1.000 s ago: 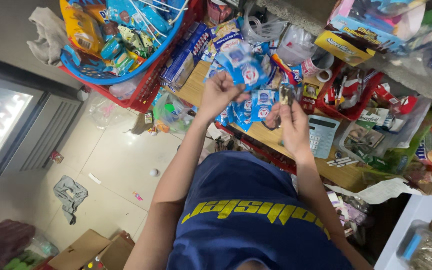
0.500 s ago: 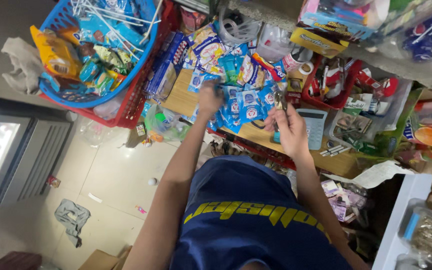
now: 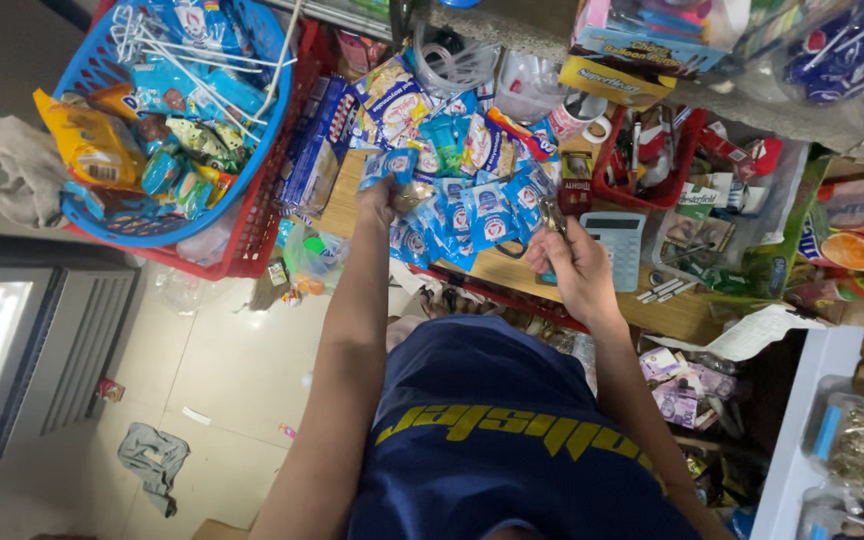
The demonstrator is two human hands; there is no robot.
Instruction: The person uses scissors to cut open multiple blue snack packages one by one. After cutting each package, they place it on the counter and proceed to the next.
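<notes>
Left hand (image 3: 380, 200) is clenched on the top of a strip of blue and white sachets (image 3: 457, 215); the fingers pinch the strip near its upper end, and a small brownish packet shows just beside the thumb. Right hand (image 3: 577, 270) is closed around a small metal object (image 3: 552, 215), possibly scissors; the shape is too small to tell for sure. The metal tips stand at the right edge of the sachets, touching or nearly touching them; I cannot tell which.

Sachets hang in several joined rows between the 2 hands, spread over the front of a wooden counter (image 3: 512, 272).

Beyond the left hand: a stack of blue packets in a red crate (image 3: 252, 235), and further out a round blue basket (image 3: 237, 175) filled with snack bags. White plastic hangers lie across the basket's top. A grey cloth (image 3: 17, 170) lies at the basket's far side.

Just beside the right hand, on the counter: a pale calculator (image 3: 617, 245). Past it, a red tray (image 3: 667, 190) with small cartons, and a white mug (image 3: 584, 118) near a dark little box.

Below the right forearm: an open drawer with banknotes (image 3: 682, 385) and a paper slip (image 3: 762, 330) at its edge.

Below the left arm: a tiled floor (image 3: 222, 370) with a crumpled grey rag (image 3: 152, 460).
</notes>
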